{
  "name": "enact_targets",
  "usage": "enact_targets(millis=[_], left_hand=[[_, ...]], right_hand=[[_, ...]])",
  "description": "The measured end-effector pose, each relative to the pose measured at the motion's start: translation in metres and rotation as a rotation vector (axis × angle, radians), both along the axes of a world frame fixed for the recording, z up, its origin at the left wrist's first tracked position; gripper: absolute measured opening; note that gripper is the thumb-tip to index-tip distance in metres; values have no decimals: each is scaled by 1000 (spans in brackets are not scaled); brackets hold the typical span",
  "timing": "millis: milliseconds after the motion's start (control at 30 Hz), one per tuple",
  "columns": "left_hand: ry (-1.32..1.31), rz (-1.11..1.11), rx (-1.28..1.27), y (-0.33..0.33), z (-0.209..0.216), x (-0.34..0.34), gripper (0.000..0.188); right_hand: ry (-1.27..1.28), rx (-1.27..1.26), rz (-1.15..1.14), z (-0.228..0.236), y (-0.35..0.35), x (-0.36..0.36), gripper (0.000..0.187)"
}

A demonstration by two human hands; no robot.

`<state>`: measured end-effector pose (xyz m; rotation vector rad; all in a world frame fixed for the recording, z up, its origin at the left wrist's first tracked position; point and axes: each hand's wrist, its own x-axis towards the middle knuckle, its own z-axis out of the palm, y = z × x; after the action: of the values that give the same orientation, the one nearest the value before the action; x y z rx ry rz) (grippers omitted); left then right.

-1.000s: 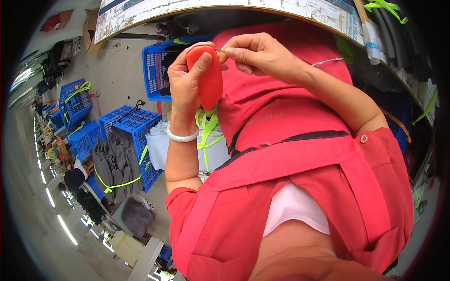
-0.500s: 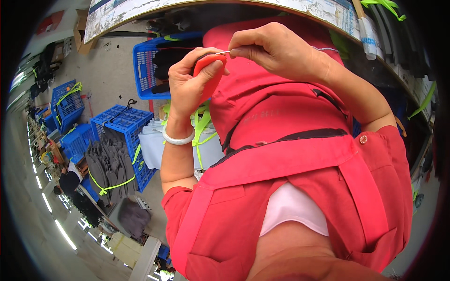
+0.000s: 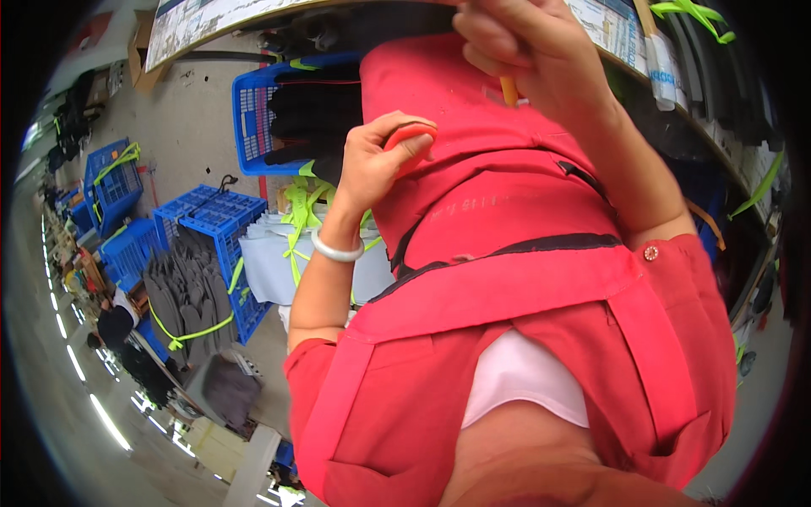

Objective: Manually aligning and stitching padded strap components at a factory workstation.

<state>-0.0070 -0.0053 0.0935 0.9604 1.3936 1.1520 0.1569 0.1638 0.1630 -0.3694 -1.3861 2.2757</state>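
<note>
My left hand (image 3: pixel 365 165), with a pale bangle on its wrist, is closed around a folded red piece (image 3: pixel 411 133) above the red apron on my lap. Only part of that piece shows between thumb and fingers; a brownish edge runs along its top. My right hand (image 3: pixel 545 55) is raised higher and farther right, near the table edge, apart from the left. Its fingers are curled, and a short yellow tool end (image 3: pixel 508 90) sticks out below them. The rest of that tool is hidden in the hand.
A worn tabletop (image 3: pixel 198 34) crosses the far edge. Left of my lap are a blue crate (image 3: pixel 245 127) with black pieces, a pale stack (image 3: pixel 266 262) tied with green straps, and another blue crate (image 3: pixel 221 215) beside bundled grey pieces (image 3: pixel 190 296).
My right hand has moved up and away from the red piece, taking the thin tool with it. My left hand has come right and slightly down, still gripping the red piece.
</note>
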Motion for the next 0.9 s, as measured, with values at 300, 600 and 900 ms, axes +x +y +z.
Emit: enact_targets(millis=[300,600,900], left_hand=[[-76,41,24,6,23,-12,17],[-31,22,20,7,21,-9,19],[102,-42,36,5,18,-8,19]], right_hand=[[-307,896,73,-35,-18,0,15],[-390,1021,109,-27,-26,0,15],[-447,1102,138,-24,-26,5,13]])
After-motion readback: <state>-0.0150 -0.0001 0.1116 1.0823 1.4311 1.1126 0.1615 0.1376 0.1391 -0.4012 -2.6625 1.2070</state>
